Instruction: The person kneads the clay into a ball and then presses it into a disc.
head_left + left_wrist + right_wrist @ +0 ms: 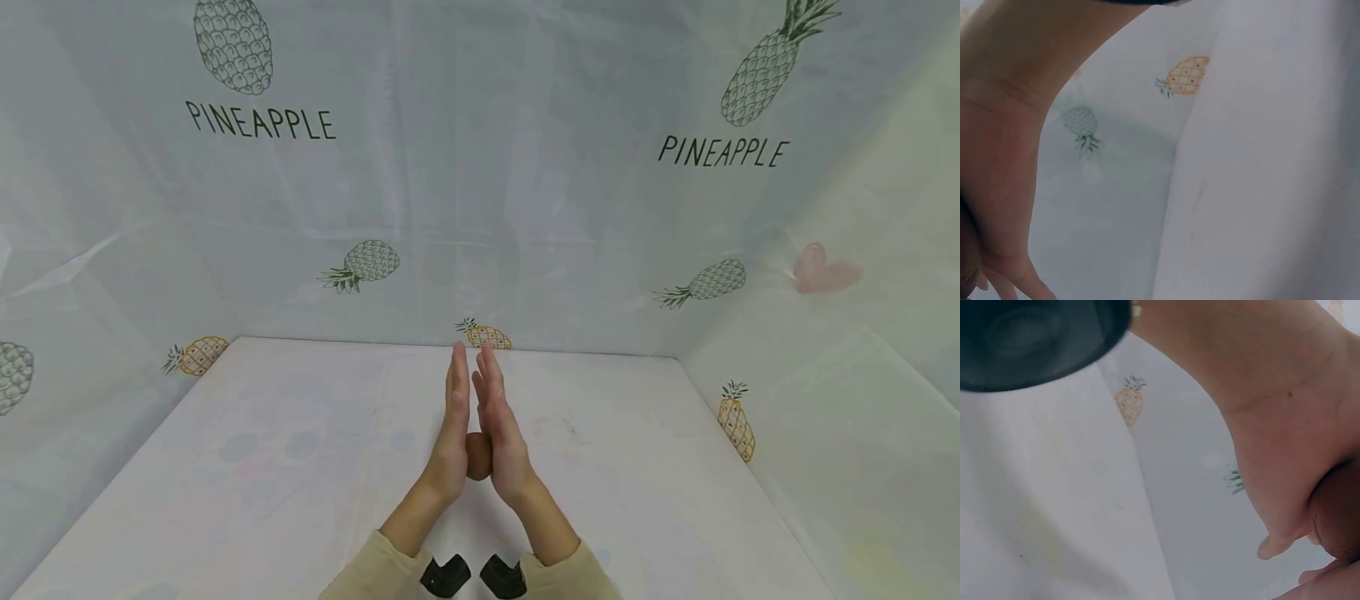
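"Where's that brown ball (pixel 478 456)?"

"Between my palms, down toward their heels, over the tabletop (pixel 300 500) and about midway between left and right. My left hand (pixel 452 437) presses its left side and my right hand (pixel 504 435) its right. How high it sits above the surface, I can't tell."

"Are your fingers wrapped round it?"

"No. Both hands are flat, fingers fairly straight and pointing to the far side, with a narrow gap between them. Only the palms have hold of it."

"How do you expect it to handle?"

"Light, I'd judge, and soft rather than stiff, something like clay. My right wrist view shows small creases in its surface, so a hard fingertip pinch would probably dent it."

"Slippery?"

"I doubt it; it looks dull, not wet. But nothing of mine covers its near side, so a slack press could let it drop."

"Best hold, then?"

"Flat palms, left and right, pressing evenly."
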Tool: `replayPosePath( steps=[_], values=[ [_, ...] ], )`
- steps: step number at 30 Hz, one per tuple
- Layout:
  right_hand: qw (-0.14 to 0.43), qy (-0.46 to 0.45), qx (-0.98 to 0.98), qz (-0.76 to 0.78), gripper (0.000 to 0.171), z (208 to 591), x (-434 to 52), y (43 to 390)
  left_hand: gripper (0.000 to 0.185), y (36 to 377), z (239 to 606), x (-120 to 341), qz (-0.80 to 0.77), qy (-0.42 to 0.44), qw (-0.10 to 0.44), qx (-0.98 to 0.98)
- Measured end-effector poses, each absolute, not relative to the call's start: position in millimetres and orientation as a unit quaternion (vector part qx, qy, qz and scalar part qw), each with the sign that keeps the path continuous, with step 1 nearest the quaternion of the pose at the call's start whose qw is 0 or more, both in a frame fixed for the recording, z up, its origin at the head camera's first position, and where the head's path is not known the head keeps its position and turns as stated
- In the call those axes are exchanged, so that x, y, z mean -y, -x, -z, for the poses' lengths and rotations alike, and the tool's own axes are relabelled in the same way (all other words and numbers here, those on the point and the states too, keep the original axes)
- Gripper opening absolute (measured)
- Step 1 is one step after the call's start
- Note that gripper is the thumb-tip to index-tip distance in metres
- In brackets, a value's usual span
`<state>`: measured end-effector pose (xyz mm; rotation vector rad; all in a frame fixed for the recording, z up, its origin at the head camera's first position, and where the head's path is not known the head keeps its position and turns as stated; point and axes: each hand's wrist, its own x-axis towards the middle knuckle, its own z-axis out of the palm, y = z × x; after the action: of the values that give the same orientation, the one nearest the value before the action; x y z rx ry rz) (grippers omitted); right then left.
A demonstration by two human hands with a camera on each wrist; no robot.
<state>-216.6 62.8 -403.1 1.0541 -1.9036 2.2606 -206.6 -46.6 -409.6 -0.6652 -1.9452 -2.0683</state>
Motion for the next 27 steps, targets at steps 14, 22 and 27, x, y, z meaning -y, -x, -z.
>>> replayPosePath(
  steps=[14, 22, 27],
  values=[
    [-0.009, -0.345, 0.618, -0.707, 0.06, 401.6, -56.1, 210.0, 0.06, 211.0, 405.6, 56.4, 0.708, 0.217, 0.123, 0.661],
    [0.009, -0.354, 0.622, -0.698, 0.06, 399.6, -56.8, 206.9, 0.059, 212.5, 408.2, 55.8, 0.712, 0.224, 0.121, 0.655],
    [0.023, -0.358, 0.619, -0.699, 0.061, 398.2, -59.0, 208.0, 0.058, 212.5, 411.1, 53.1, 0.708, 0.231, 0.116, 0.657]
  ],
)
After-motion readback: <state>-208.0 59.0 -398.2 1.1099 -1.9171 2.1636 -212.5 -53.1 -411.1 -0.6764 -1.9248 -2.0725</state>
